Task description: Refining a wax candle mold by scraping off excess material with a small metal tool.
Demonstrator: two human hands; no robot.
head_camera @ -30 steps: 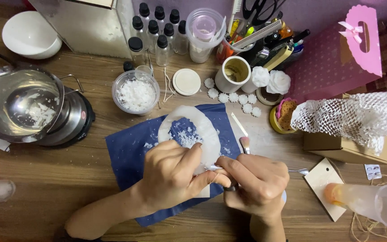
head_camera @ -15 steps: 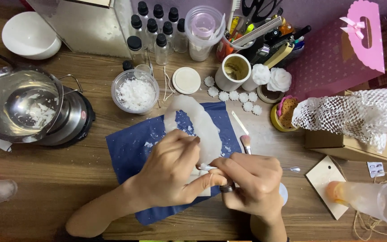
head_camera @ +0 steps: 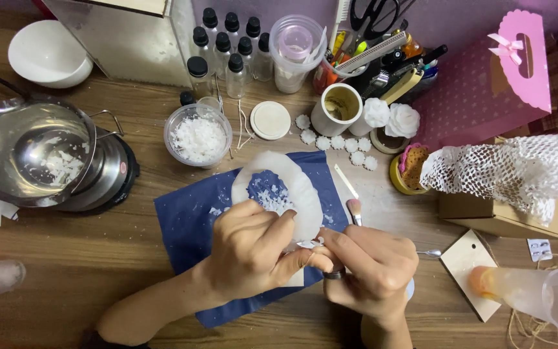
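Note:
A white ring-shaped wax piece (head_camera: 301,187) lies on a dark blue cloth (head_camera: 185,223) in the middle of the wooden table. White flakes lie inside the ring. My left hand (head_camera: 250,249) rests on the ring's near edge, thumb and fingers pinching a small white bit against it. My right hand (head_camera: 369,268), with a ring on one finger, meets the left at that spot and grips a thin metal tool (head_camera: 429,253) whose tip sticks out to the right.
A steel pot (head_camera: 27,152) with wax flakes sits on a small heater at left. A clear tub of flakes (head_camera: 198,136), small bottles (head_camera: 227,48), a brush (head_camera: 350,197), small white wax flowers (head_camera: 343,142), a pink bag (head_camera: 485,84), white netting (head_camera: 518,171).
Both hands have shifted slightly along the ring's near edge, and the ring has turned a little on the cloth. The hands stay pressed together at the same spot.

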